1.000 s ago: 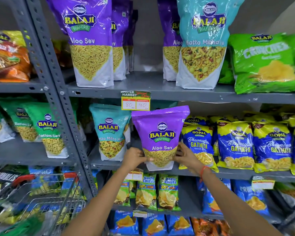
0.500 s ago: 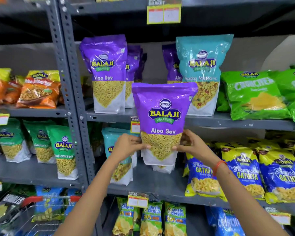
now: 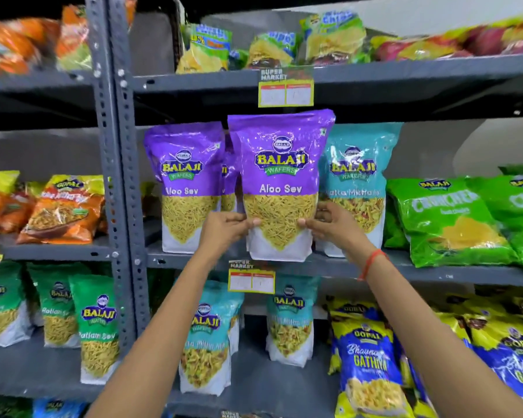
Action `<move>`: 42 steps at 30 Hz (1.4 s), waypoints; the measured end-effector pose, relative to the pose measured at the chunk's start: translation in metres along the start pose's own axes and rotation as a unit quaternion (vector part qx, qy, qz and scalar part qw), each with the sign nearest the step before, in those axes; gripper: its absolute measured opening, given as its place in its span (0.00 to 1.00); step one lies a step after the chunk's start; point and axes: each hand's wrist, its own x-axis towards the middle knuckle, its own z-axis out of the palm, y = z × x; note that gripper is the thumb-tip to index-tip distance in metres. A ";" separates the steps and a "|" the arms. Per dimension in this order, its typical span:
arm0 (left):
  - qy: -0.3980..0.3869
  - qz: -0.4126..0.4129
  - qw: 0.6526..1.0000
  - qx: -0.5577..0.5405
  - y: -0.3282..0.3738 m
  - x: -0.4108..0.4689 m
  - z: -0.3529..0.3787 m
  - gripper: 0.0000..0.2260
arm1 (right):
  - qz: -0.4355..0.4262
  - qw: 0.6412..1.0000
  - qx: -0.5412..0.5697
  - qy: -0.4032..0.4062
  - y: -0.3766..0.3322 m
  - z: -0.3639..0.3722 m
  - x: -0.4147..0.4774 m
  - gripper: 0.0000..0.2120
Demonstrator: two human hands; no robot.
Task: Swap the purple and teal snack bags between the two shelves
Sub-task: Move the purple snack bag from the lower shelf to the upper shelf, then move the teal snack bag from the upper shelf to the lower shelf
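I hold a purple Aloo Sev bag (image 3: 280,182) upright at the front edge of the upper grey shelf (image 3: 405,271). My left hand (image 3: 224,229) grips its left side and my right hand (image 3: 329,226) its right side. Another purple bag (image 3: 183,185) stands on that shelf to the left, and more purple shows between them. A teal Khatta Mitha bag (image 3: 357,188) stands on the same shelf just right, partly behind my bag. On the lower shelf (image 3: 254,384) stand two teal bags, one at the left (image 3: 207,336) and one at the right (image 3: 289,324).
Green Crunchex bags (image 3: 447,218) lie right of the teal bag. Blue and yellow Gathiya bags (image 3: 366,363) fill the lower right. Green Ratlami Sev bags (image 3: 95,327) and orange bags (image 3: 64,209) sit beyond the grey upright (image 3: 121,191). Yellow price tags (image 3: 251,280) hang from shelf edges.
Both hands have lifted the purple bag from the lower shelf up to the upper shelf. The view has tilted upward with it.
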 end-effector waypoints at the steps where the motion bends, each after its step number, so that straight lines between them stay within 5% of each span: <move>1: -0.001 -0.002 1.000 -0.007 0.000 0.005 0.002 0.08 | 0.005 1.000 -0.007 0.009 0.002 0.004 0.006 0.21; 7: 0.030 -0.043 0.999 0.006 -0.028 0.025 0.009 0.19 | -0.019 0.994 -0.083 0.073 0.020 0.038 0.029 0.24; 11: 0.055 0.000 0.998 0.026 -0.037 0.026 0.018 0.07 | -0.027 0.985 -0.127 0.110 0.027 0.058 0.038 0.27; 16: 0.068 0.018 0.996 0.061 -0.049 0.031 0.021 0.11 | -0.045 0.973 -0.173 0.146 0.045 0.073 0.039 0.24; 22: 0.180 0.257 0.913 0.260 -0.043 -0.005 0.061 0.29 | -0.195 0.916 -0.155 0.313 0.043 0.069 0.015 0.16; 26: 0.097 0.378 0.892 0.228 -0.027 -0.006 0.106 0.26 | -0.264 0.866 -0.178 0.385 0.041 0.042 0.015 0.15; 30: -0.055 0.287 0.942 0.166 -0.016 -0.001 0.155 0.35 | -0.220 0.846 -0.192 0.445 0.049 0.003 0.018 0.18; 33: -0.090 0.170 0.976 0.102 -0.008 0.009 0.178 0.36 | -0.174 0.846 -0.221 0.452 0.061 -0.019 0.019 0.21; 37: -0.152 0.060 0.986 0.020 -0.006 0.018 0.184 0.24 | -0.068 0.890 -0.178 0.413 0.070 -0.036 0.018 0.29; 40: -0.174 0.023 0.983 0.052 -0.015 0.025 0.183 0.33 | -0.029 0.922 -0.125 0.366 0.072 -0.044 0.017 0.37; 42: -0.163 0.025 0.984 0.060 -0.016 0.025 0.180 0.31 | -0.037 0.919 -0.118 0.375 0.070 -0.048 0.014 0.34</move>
